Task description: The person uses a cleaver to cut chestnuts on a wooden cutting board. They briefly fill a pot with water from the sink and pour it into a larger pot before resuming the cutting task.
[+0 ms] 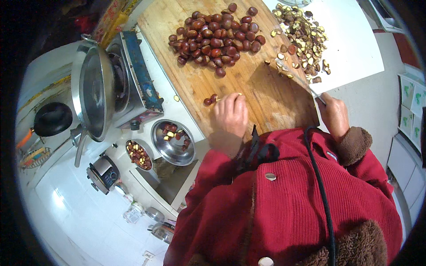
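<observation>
On the wooden cutting board [186, 89] lies a heap of brown chestnuts [216, 38]. My left hand [232, 111] rests low on the board, fingers bent down; a pale piece shows at its fingertips, and whether it is gripped I cannot tell. Two chestnuts [210, 99] lie just left of those fingers. My right hand [333, 111], at the board's right edge, is closed around the handle of a knife [304, 83]. The blade reaches up and left over the board, beside several cut pieces. Cut chestnut pieces [306, 43] are piled on the white surface at the upper right.
Left of the board are a steel bowl [173, 143] holding some chestnuts and pale pieces, and a smaller bowl [139, 155] full of cut chestnuts. A gas stove [133, 76] carries a large steel wok [93, 93]. Farther back stands a rice cooker [103, 174].
</observation>
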`<act>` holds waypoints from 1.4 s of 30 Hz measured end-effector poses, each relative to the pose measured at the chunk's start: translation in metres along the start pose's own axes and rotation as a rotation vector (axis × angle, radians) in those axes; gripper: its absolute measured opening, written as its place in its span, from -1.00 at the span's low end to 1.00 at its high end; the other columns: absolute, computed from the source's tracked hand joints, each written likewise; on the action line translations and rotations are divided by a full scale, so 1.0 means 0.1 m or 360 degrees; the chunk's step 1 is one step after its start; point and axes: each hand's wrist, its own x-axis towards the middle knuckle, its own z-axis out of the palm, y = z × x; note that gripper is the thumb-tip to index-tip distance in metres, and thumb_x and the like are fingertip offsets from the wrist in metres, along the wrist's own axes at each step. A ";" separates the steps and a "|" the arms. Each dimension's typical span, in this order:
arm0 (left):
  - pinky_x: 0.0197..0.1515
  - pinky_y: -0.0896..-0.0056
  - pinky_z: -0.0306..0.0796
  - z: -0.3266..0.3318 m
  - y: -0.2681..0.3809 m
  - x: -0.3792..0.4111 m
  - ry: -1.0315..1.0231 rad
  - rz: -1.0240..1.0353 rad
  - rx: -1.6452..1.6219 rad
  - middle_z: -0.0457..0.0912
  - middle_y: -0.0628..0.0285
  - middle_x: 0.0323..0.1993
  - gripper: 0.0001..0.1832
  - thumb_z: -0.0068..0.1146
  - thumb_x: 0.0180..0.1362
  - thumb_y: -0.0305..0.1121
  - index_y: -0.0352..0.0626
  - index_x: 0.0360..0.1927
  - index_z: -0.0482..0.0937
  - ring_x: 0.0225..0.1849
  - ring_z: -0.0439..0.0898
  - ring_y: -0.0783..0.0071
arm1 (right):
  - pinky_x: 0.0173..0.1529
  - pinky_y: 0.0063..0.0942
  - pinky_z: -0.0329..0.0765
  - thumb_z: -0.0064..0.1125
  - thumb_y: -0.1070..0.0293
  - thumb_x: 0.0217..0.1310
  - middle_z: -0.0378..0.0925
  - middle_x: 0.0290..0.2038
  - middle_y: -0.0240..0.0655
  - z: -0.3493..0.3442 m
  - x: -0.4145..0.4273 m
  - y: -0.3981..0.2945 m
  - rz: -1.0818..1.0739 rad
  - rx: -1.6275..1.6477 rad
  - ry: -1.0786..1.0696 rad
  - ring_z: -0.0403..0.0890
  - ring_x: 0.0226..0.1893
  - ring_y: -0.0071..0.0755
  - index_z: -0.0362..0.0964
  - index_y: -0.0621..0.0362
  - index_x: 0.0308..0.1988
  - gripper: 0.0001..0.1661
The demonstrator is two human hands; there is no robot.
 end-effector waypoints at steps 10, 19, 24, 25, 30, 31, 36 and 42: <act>0.08 0.20 0.44 0.07 0.10 1.04 0.0145 0.0225 -0.0220 0.57 0.10 0.00 -0.64 0.12 0.09 -0.64 -0.25 0.02 0.58 0.02 0.51 0.09 | -0.39 -0.02 0.49 0.17 0.53 -0.01 0.49 -0.53 0.07 -0.11 -0.19 -0.02 -0.0225 -0.0027 -0.0214 0.58 -0.46 0.22 0.34 0.24 -0.42 -0.87; -0.10 0.13 0.48 0.30 0.14 1.07 -0.0163 0.0016 -0.0348 0.46 0.07 -0.16 -0.74 0.24 0.03 -0.61 -0.19 -0.18 0.54 -0.09 0.54 0.06 | -0.41 -0.05 0.47 0.17 0.54 0.02 0.46 -0.58 0.07 -0.10 -0.31 0.07 -0.0086 0.0133 -0.0147 0.56 -0.50 0.24 0.36 0.25 -0.43 -0.88; -0.15 0.16 0.47 0.28 0.15 0.50 -0.0228 -0.0186 -0.0546 0.48 0.06 -0.20 -0.71 0.28 0.04 -0.56 -0.17 -0.16 0.48 -0.19 0.56 0.00 | -0.42 -0.05 0.46 0.19 0.47 0.14 0.44 -0.59 0.08 -0.08 -0.30 0.05 -0.0031 0.0205 -0.0118 0.53 -0.50 0.28 0.36 0.27 -0.44 -0.83; -0.15 0.17 0.48 0.26 0.19 0.43 -0.0190 -0.0157 -0.0517 0.48 0.07 -0.19 -0.72 0.27 0.05 -0.55 -0.17 -0.16 0.48 -0.19 0.56 0.01 | -0.42 -0.04 0.46 0.19 0.45 0.16 0.44 -0.59 0.08 -0.10 -0.28 0.03 -0.0015 0.0200 -0.0144 0.52 -0.49 0.29 0.36 0.27 -0.44 -0.82; -0.16 0.19 0.49 0.23 0.39 0.20 -0.0078 0.0055 -0.0465 0.49 0.12 -0.14 -0.75 0.27 0.09 -0.49 -0.18 -0.13 0.54 -0.19 0.58 0.12 | -0.42 -0.02 0.45 0.18 0.40 0.19 0.44 -0.58 0.09 -0.07 -0.25 0.03 -0.0034 0.0178 -0.0173 0.53 -0.48 0.29 0.37 0.27 -0.42 -0.80; -0.16 0.19 0.49 0.24 0.41 0.15 -0.0066 0.0123 -0.0480 0.49 0.12 -0.13 -0.74 0.27 0.09 -0.49 -0.18 -0.12 0.55 -0.19 0.59 0.13 | -0.42 -0.02 0.45 0.18 0.39 0.19 0.44 -0.58 0.10 -0.06 -0.24 0.03 -0.0025 0.0183 -0.0189 0.53 -0.48 0.29 0.37 0.27 -0.42 -0.80; -0.26 0.27 0.50 0.20 0.53 0.00 -0.0070 -0.0010 -0.0396 0.53 0.20 -0.23 -0.78 0.29 0.08 -0.52 -0.16 -0.16 0.65 -0.30 0.61 0.24 | -0.41 -0.02 0.45 0.18 0.40 0.19 0.45 -0.57 0.10 -0.08 -0.24 0.02 -0.0030 0.0161 -0.0202 0.53 -0.47 0.29 0.38 0.26 -0.41 -0.81; -0.23 0.27 0.51 0.11 0.31 0.02 -0.0077 0.0192 -0.0516 0.55 0.17 -0.23 -0.71 0.30 0.06 -0.55 -0.18 -0.09 0.65 -0.28 0.61 0.21 | -0.40 -0.01 0.45 0.16 0.44 0.18 0.46 -0.56 0.10 -0.10 -0.23 0.00 -0.0049 0.0167 -0.0189 0.53 -0.46 0.29 0.36 0.25 -0.40 -0.85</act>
